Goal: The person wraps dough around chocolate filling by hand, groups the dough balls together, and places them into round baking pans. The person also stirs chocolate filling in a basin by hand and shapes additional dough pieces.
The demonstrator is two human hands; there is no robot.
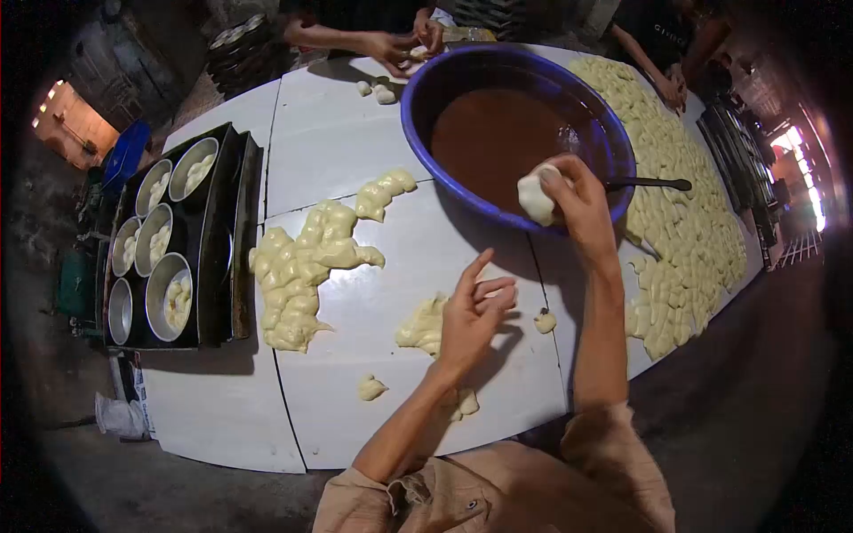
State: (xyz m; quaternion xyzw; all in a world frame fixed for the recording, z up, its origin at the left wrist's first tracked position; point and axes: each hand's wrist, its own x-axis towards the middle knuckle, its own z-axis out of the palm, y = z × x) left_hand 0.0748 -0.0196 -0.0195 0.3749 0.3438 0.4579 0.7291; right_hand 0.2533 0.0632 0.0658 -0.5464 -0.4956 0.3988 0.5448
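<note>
My right hand (577, 200), raised over the near rim of a blue basin (426, 147), grips a pale, rounded piece of dough (537, 197). Brown filling (498, 129) lies in the basin, and a dark spoon handle (653, 183) sticks out past its right rim. Lower down, my left hand (475, 315) is above the white table with its index finger stretched out and nothing in it. Under and beside that hand is a flat cluster of dough (420, 327). A small dough piece with a brown spot (545, 321) sits to its right.
More dough (302, 266) spreads at left, and a large dough sheet of many pieces (684, 222) covers the right side. Round tins (171, 298) holding dough stand in a black tray (218, 293). Another person's hands (404, 49) work at the back; a co-worker's hand (671, 87) is at upper right.
</note>
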